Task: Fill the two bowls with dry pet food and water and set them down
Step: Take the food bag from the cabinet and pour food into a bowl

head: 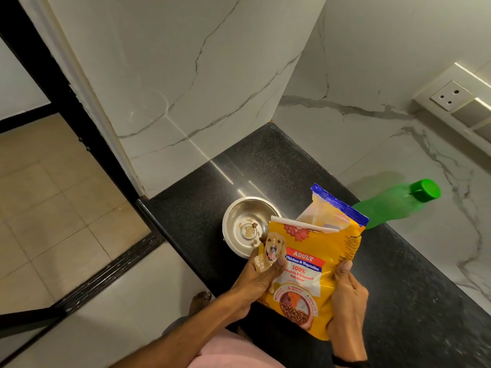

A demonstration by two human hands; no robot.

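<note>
A yellow pet food bag (313,264) with a blue top edge is tilted over a steel bowl (243,221) on the black counter (279,166). My left hand (259,281) grips the bag's left side near its open corner. My right hand (348,290) grips the bag's right edge lower down. A few brown kibble pieces (255,226) lie in the bowl, and one hangs at the bag's mouth. A green water bottle (393,203) with a green cap stands behind the bag. Only one bowl is in view.
White marble walls (186,75) close the counter's far end and right side. A wall socket panel (451,98) sits at the upper right. The counter's left edge drops to a tiled floor (53,208) with a dark door frame. My bare foot (199,301) shows below.
</note>
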